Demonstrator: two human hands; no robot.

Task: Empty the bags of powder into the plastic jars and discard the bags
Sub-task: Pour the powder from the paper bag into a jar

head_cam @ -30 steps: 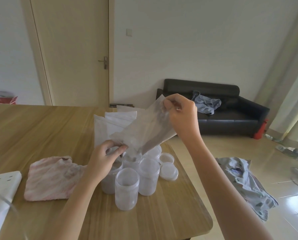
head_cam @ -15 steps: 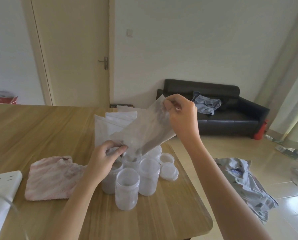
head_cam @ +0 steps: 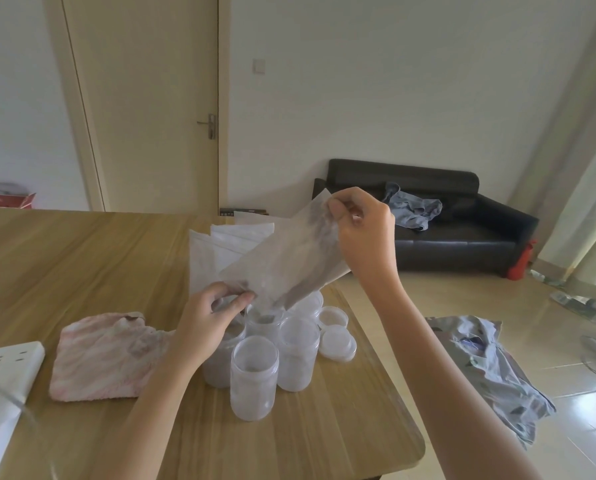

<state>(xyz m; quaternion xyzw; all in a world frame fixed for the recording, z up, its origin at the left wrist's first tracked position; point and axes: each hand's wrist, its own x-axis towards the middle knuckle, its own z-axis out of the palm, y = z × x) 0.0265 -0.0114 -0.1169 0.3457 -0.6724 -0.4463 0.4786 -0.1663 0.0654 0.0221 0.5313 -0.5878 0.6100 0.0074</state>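
- Fingers (head_cam: 341,206) of right hand (head_cam: 364,233) are pinched on the tilted bag (head_cam: 289,258) top corner
- Left hand (head_cam: 206,320) fingers are curled round its lower mouth; mouth is held over a jar (head_cam: 263,318) on the table (head_cam: 82,254)

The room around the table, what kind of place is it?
Most likely a home living room: a black sofa with clothes on it, a wooden table, and an interior door.

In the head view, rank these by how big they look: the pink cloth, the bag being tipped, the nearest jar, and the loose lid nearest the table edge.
Largest to smallest as they appear:
1. pink cloth
2. bag, close to the cloth, so this order is unsure
3. nearest jar
4. loose lid
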